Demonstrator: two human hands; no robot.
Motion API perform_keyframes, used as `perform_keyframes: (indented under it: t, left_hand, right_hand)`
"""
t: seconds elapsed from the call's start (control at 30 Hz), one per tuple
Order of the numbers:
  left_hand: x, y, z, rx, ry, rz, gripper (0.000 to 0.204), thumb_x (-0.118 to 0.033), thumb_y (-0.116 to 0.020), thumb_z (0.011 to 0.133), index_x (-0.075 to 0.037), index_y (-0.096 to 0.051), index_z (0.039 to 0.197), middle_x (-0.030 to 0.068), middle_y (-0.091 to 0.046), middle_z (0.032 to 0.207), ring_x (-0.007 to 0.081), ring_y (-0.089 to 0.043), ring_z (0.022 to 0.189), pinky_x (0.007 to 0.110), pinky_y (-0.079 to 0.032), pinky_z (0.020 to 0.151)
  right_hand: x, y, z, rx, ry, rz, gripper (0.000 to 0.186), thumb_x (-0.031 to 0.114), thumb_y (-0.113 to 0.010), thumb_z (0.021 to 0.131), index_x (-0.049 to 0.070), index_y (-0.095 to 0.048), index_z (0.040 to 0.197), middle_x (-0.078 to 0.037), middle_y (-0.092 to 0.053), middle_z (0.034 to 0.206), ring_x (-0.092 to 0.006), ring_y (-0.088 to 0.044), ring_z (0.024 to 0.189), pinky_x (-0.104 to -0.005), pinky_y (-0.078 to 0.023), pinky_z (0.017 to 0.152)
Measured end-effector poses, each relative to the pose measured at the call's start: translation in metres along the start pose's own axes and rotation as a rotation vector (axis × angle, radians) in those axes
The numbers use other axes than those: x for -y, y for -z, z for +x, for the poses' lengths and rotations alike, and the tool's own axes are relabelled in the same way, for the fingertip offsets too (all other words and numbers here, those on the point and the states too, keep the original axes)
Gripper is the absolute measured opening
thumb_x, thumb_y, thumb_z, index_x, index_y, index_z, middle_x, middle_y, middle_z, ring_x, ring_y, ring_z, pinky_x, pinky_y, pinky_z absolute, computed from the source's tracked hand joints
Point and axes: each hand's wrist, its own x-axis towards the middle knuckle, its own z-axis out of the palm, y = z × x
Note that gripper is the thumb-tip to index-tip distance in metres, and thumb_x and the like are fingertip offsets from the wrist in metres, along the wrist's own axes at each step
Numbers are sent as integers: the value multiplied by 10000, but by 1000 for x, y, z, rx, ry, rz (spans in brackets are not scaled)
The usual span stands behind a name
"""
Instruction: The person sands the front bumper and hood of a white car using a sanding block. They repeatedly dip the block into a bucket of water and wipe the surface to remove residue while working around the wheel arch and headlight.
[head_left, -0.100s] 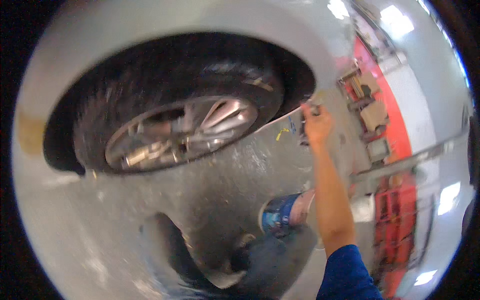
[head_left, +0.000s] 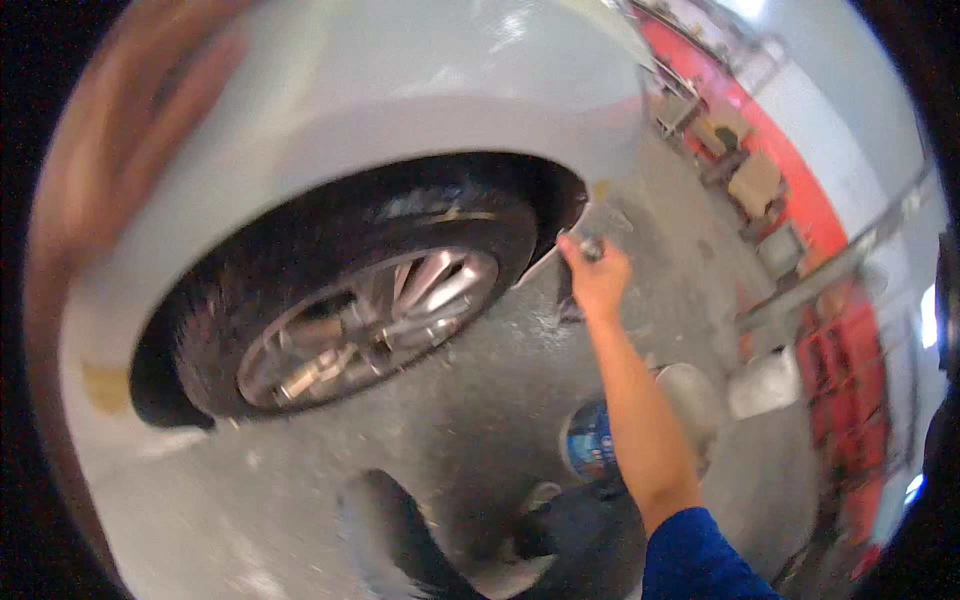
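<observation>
My right hand [head_left: 598, 282] reaches out from the blue sleeve to the rear end of the wheel arch. Its fingers are closed round a small grey, roundish thing [head_left: 592, 250] whose kind I cannot make out. The fingertips are near a thin pale strip [head_left: 540, 268] beside the tyre [head_left: 210, 355]. A small dark thing [head_left: 570, 298] shows just below the hand. Along the upper left rim runs a blurred reddish-brown shape [head_left: 130, 150], which looks like my left hand and arm, its fingers smeared by motion.
The pale grey car panel [head_left: 400, 90] curves over the spoked wheel [head_left: 375, 330], with a tan patch [head_left: 105, 388] at left. On the floor, a blue bucket [head_left: 588, 440] and a whitish container [head_left: 765, 383] stand near my forearm. Boxes [head_left: 755, 185] line the red-and-white wall.
The view has shifted, so the wheel and panel sit lower. My right hand stays closed near the wheel arch. The blurred brown shape has come in at the upper left.
</observation>
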Motion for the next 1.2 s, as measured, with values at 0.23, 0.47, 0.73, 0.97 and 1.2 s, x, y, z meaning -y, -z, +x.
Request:
perform_keyframes:
  t: [0.23,0.47,0.73,0.97,1.2]
  left_hand:
    - [7,22,26,68,-108,62,786,-576,-644,907,-210,-454,1576,119,-435,1630,344,-377,1525,565,-316,1251]
    - [-60,-8,92,92,-202,-177,1090,-266,-908,640,-210,-400,1603,106,-396,1654,336,-394,1514,519,-358,1247]
    - [-198,-55,232,-45,-584,-94,893,-285,-864,725,-56,-498,1507,143,-447,1612,328,-419,1492,418,-384,1230]
    - [-247,-75,263,-10,-666,-99,869,-366,-838,765,-26,-501,1491,159,-451,1605,314,-389,1512,417,-324,1264]
    - [-157,-21,241,340,-758,-125,739,-533,-600,948,-123,-465,1547,159,-369,1659,362,-273,1566,536,-179,1299]
  right_hand:
    - [-58,-5,-135,25,-1105,688,570,541,-591,1035,-23,-665,1075,-75,-647,1006,-179,-529,887,-387,-448,812]
    - [-106,-62,-250,85,-1594,1070,470,529,-497,1084,100,-654,1194,-18,-717,1031,-136,-693,838,-316,-501,589]
    - [-67,-64,-235,-138,-1498,1718,270,-8,-786,899,82,-621,1094,-21,-686,974,-143,-657,763,-291,-515,591]
    - [-74,-52,-181,-222,-1518,1668,539,-109,-777,830,101,-602,1294,-40,-698,1201,-208,-684,1087,-358,-539,951]
    - [11,34,-37,-391,-1155,1063,446,222,-674,1031,-13,-563,1394,-172,-652,1335,-287,-609,1232,-414,-460,1061]
